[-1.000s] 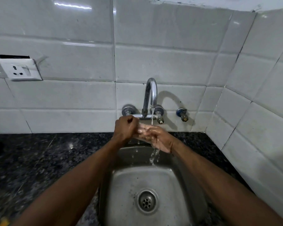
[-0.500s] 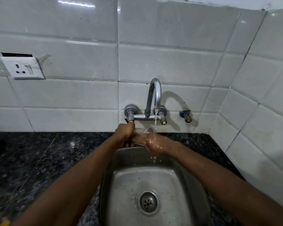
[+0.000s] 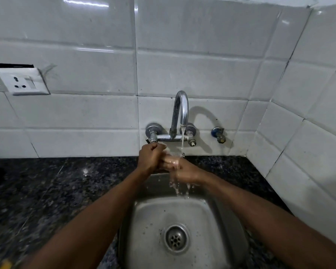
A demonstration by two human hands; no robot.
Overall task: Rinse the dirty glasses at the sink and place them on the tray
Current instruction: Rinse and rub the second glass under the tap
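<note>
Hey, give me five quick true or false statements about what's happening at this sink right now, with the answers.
1. Water is running from the tap. True.
2. Both hands are under the spout: the left hand and the right hand. True.
3. The sink basin is full of dishes. False: only its drain and water drops show.
4. A wall socket sits on the tiles to the left of the tap. True.
5. The countertop is white. False: it is dark speckled stone.
</note>
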